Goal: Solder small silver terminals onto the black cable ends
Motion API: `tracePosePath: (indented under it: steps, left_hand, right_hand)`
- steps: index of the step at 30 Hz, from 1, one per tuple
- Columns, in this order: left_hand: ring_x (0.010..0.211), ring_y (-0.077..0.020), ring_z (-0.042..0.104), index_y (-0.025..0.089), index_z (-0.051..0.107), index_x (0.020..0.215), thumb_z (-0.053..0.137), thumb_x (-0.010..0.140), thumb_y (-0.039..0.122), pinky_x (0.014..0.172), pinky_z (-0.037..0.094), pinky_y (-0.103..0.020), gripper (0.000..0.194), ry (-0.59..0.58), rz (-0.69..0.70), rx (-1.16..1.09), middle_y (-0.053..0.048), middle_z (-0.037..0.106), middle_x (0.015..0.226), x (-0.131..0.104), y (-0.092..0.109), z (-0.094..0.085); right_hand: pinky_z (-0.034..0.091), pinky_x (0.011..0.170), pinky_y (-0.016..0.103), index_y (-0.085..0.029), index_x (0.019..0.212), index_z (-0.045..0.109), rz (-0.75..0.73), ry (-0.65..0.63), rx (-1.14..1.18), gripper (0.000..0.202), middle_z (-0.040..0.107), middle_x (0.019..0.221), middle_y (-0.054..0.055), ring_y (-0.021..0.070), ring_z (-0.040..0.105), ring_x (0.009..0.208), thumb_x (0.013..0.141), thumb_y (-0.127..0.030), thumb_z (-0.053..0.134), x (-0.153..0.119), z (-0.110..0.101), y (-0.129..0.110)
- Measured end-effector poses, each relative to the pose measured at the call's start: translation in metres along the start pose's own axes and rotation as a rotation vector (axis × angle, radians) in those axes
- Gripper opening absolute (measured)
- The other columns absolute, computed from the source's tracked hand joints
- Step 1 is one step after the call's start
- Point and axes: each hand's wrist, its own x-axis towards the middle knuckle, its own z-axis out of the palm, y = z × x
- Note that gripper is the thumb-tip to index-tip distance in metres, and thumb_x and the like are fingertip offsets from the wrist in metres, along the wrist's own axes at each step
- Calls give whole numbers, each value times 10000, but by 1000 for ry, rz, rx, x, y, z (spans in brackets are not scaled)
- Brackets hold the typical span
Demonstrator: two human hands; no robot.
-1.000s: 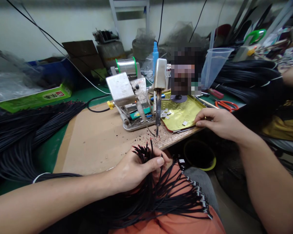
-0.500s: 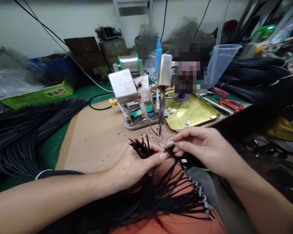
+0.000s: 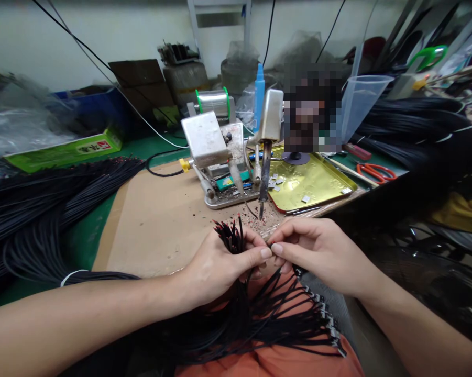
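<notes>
My left hand [image 3: 231, 262] is wrapped round a bundle of black cables [image 3: 230, 236] whose red-tipped ends stick up above the fist. Thumb and finger of my right hand [image 3: 318, 248] are pinched at the tip of my left thumb, on a cable end that is mostly hidden. Other cables with small metal connectors [image 3: 330, 324] fan out over the orange cloth [image 3: 298, 356] on the lap. Just beyond the hands, a soldering iron [image 3: 264, 173] points down from its stand over the cardboard [image 3: 157, 220].
Behind the hands stands a metal soldering fixture [image 3: 206, 141] with a solder spool [image 3: 213, 103]. A yellow tray [image 3: 318, 180] holds small metal pieces. Orange-handled scissors [image 3: 377, 172] lie right of it. More black cables [image 3: 43, 225] cover the left side.
My right hand has moved left and slightly down, so its fingertips now meet those of my left hand. The left hand keeps its hold on the bundle. The view has shifted slightly.
</notes>
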Motion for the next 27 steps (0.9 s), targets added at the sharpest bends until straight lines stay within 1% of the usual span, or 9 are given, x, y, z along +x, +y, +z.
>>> tracePosePath:
  steps: [3,6,11,13,15,17,20,22,27]
  left_hand:
    - [566,-107,549,109,657,790,773,794,401,538,452,-214,314,-12,23,30,-4,610,616,0,-1,-1]
    - [585,-108,547,115,658,780,779,789,381,544,453,-214,292,7,54,84,-1,602,629,1,-2,-3]
    - [569,-93,539,123,672,814,823,726,268,514,431,-191,227,62,31,90,12,610,642,1,-2,-3]
    - [534,-80,520,121,675,806,812,732,243,482,410,-178,198,91,10,96,19,604,622,1,-1,-2]
    - [513,-75,515,116,680,798,791,757,250,463,402,-174,178,105,4,104,13,612,611,1,0,-2]
    - [538,-84,542,113,697,808,775,779,268,471,412,-173,177,105,24,119,-6,643,634,1,0,-3]
    - [567,-96,570,109,719,817,753,803,297,479,420,-174,191,91,29,140,-30,677,658,1,1,-3]
    - [550,-92,566,108,724,789,760,792,290,469,412,-173,185,101,14,147,-27,675,641,1,2,-3]
    - [531,-94,564,109,724,735,782,738,239,455,400,-172,143,153,-26,147,-10,655,590,0,6,-1]
  right_hand:
    - [561,585,163,-152,883,746,21,10,-14,58,731,721,7,91,681,614,841,-192,753,1,-1,0]
    - [544,541,155,-148,853,739,29,23,-2,81,714,677,-5,84,659,560,801,-182,790,1,-1,0]
    - [547,524,170,-143,853,722,39,4,81,107,681,644,-9,81,634,525,868,-248,735,4,-3,6]
    - [530,504,153,-154,891,717,31,31,139,112,680,652,-18,66,620,508,874,-264,734,6,-5,9]
    - [528,508,145,-165,910,706,14,96,164,133,687,666,-25,61,627,517,850,-269,764,7,-6,10]
    - [550,550,155,-161,891,706,12,138,143,166,701,676,-17,73,655,559,809,-266,804,7,-6,10]
    - [587,632,191,-143,857,722,72,104,111,186,739,701,23,112,709,644,775,-271,830,6,-3,9]
    - [597,659,208,-142,860,730,113,80,110,191,765,732,45,135,735,681,769,-276,833,5,-2,7]
    - [584,623,203,-133,835,732,144,70,63,159,772,701,57,142,736,643,763,-241,824,3,-2,2]
